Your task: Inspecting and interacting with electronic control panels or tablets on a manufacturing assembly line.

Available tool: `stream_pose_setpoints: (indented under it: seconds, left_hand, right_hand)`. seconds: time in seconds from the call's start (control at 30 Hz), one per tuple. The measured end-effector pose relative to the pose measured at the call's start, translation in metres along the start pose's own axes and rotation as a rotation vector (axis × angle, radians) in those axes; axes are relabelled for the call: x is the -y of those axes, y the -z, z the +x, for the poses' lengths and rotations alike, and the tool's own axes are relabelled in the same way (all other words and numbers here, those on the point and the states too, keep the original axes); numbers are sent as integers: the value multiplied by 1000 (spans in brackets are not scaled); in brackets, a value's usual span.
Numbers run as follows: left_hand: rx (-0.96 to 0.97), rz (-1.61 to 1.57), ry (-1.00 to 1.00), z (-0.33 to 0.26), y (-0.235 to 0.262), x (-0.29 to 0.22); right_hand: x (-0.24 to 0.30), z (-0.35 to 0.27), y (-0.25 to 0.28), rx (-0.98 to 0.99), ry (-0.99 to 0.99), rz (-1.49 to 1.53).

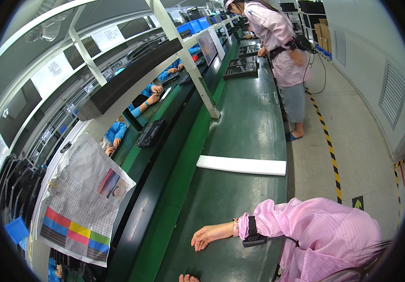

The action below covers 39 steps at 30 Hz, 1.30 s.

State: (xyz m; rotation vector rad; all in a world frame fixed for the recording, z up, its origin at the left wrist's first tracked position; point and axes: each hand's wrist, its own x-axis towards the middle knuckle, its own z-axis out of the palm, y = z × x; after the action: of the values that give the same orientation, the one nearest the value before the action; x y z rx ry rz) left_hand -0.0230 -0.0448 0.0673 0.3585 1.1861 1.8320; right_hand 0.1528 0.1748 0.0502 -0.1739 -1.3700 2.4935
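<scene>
Strip (241,165) of plain white material, long and flat, lying crosswise on the dark green work surface (244,199), farther along from both hands and well apart from them. Evenly pale all over, matte against the sheen beneath, with straight-cut ends and a thin edge just visible along the near side. Slightly bowed in outline, perhaps only through the bend of the lens. Right end close to the aisle-side edge of the surface, left end near the brighter green border.

Nearest to the strip, the right hand (206,236): fingers loosely curled and pointing left, slack rather than clenched, with nothing visible in the grasp. Low over the green surface, or resting on it; hard to tell which. At the wrist, a bracelet (235,227), then a black strapped device (254,240) over a striped pink sleeve (329,225).

Of the left hand (189,278), only bent fingers at the lower rim; cannot tell how far open, or whether holding anything.

Beyond the strip, black trays (241,67) beside a standing co-worker (270,26) in pink. To the left, a hanging printed sheet (85,197) with coloured blocks.
</scene>
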Motion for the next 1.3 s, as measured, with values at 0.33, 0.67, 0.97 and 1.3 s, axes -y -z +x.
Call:
stream_pose_setpoints:
  seconds: [0.33,0.67,0.97,1.3]
  left_hand:
    - [23,-25,-40,6,16,8]
    - [217,-40,-113,9,29,12]
    - [355,-165,-123,14,35,17]
    - [299,-130,-126,13,32,17]
  right_hand:
    - [-1,0,-2,-118,57,12]
    - [-1,0,-3,-33,21,23]
    - [0,1,-1,2,5,0]
    - [2,-1,-6,-41,26,15]
